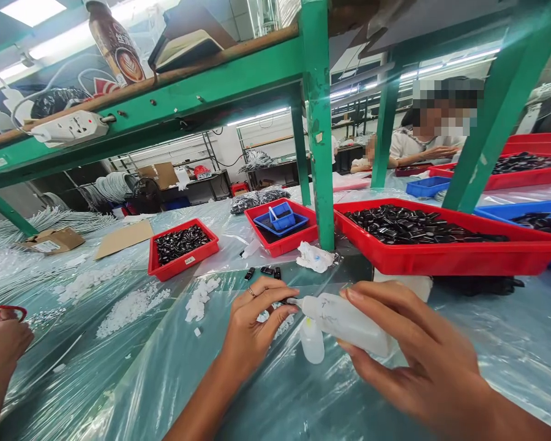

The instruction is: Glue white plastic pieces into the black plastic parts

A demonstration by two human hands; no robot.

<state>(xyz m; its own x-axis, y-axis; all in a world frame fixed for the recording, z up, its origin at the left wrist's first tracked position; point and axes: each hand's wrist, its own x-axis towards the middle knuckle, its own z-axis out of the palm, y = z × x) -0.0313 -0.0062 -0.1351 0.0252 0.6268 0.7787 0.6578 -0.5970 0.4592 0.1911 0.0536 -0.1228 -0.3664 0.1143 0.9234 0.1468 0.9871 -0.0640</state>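
Observation:
My right hand (408, 349) grips a translucent squeeze bottle (349, 321), tilted so its narrow nozzle points left. Between the thumb and fingers of my left hand (257, 321) is a small black part (288, 301), mostly hidden by the fingertips. The nozzle tip meets or nearly meets this part; I cannot tell if they touch. Below the bottle's neck shows a smaller translucent bottle (311, 342). Just beyond my left hand lie several loose black pieces (267, 271) and a crumpled white tissue (314, 256).
Red trays of black parts stand ahead, a small one (183, 244) and a large one (422, 245). A green post (319, 135) rises between trays. White pieces (128, 309) lie left. At the left edge, another person's hand (4, 343) holds red-handled scissors. A co-worker (434, 122) sits across.

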